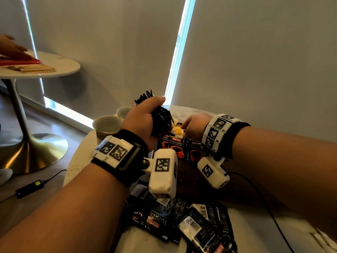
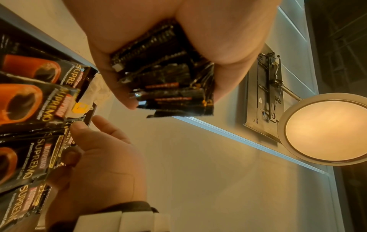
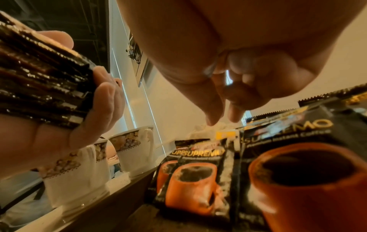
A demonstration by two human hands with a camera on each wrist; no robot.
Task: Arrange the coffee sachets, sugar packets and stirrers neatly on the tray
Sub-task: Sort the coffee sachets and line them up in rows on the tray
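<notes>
Black glossy coffee sachets (image 1: 160,119) fanned, gripped by left hand (image 1: 144,119)

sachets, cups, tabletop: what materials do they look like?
Sachets in the left hand: glossy printed film, probably plastic or foil laminate; they show specular glints and serrated edges. Same for the row on the tray.
Cups: glazed white ceramic, likely porcelain, with a shiny surface and a patterned band under the rim.
Tabletop: pale speckled stone or a stone-look composite, smooth finish; I cannot tell which.

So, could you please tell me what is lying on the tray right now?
On the tray, a row of coffee sachets lies face up, with something yellow behind it. Both hands cover the far end.
</notes>
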